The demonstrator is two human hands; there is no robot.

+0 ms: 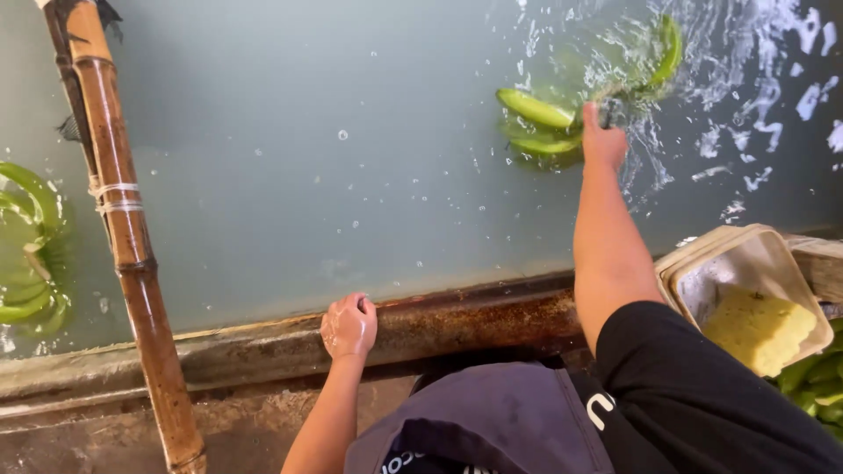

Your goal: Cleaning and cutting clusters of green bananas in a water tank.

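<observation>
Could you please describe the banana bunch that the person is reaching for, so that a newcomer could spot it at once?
Start at the big tank of grey-green water and look to its far right, where the surface is churned white. There the right hand touches a floating bunch of green bananas. Unlike the other green bunch at the left edge, beyond the bamboo pole, this one has a hand on it.

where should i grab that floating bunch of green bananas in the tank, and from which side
Probably by the dark crown stub where the fingers of the banana bunch meet, coming from the near side over the tank rim. The fruits fan outward from it, and the right hand already has its grip there; the left hand braces on the rim.
</observation>
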